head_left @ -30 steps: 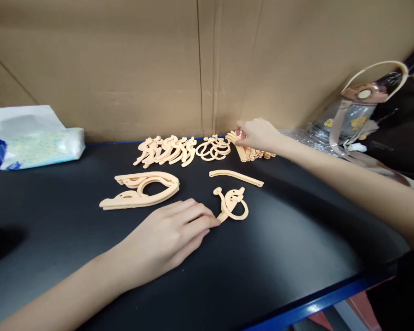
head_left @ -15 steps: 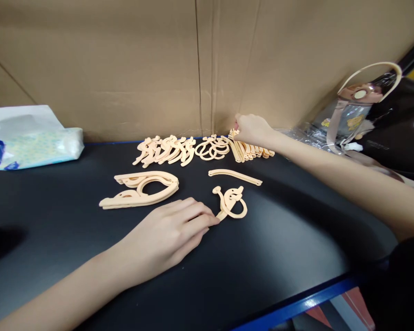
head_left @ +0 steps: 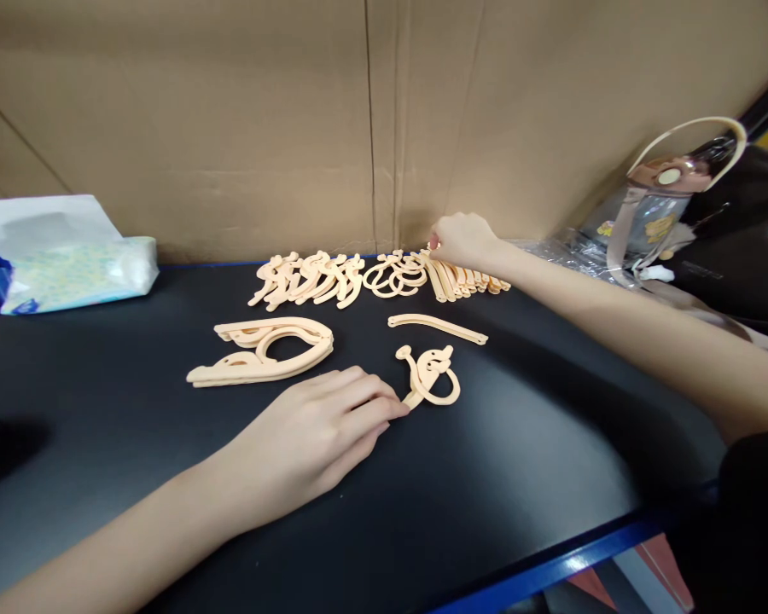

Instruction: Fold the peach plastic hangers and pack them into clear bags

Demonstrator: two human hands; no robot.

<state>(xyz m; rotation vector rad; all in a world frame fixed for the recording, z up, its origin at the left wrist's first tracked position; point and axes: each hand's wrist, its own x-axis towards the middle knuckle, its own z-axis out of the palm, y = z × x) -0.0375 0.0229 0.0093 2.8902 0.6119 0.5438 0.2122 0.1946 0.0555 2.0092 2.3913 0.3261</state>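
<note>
My left hand (head_left: 323, 431) rests low over the black table, its fingers drawn together and pinching the lower end of a beige plastic hanger piece (head_left: 416, 395). A beige ring-shaped hook (head_left: 453, 388) overlaps that piece. At the back, my right hand (head_left: 464, 239) is closed, with curled fingertips at the top of a row of slim beige hanger arms (head_left: 451, 281); what lies between them is hidden. One loose hanger arm (head_left: 439, 327) lies between my hands. To the left sits a folded beige hanger (head_left: 262, 351).
Along the back are a pile of curved beige pieces (head_left: 307, 277) and several ring hooks (head_left: 393, 275). A tissue pack (head_left: 77, 264) lies at left, and a bottle with a handle (head_left: 659, 200) stands at right. Cardboard (head_left: 230, 128) walls the rear; the table has a blue edge (head_left: 550, 567).
My right hand has shifted slightly left at the row of hanger arms, with its fingers curled in more. My left hand stays at the same piece. The view has moved a little.
</note>
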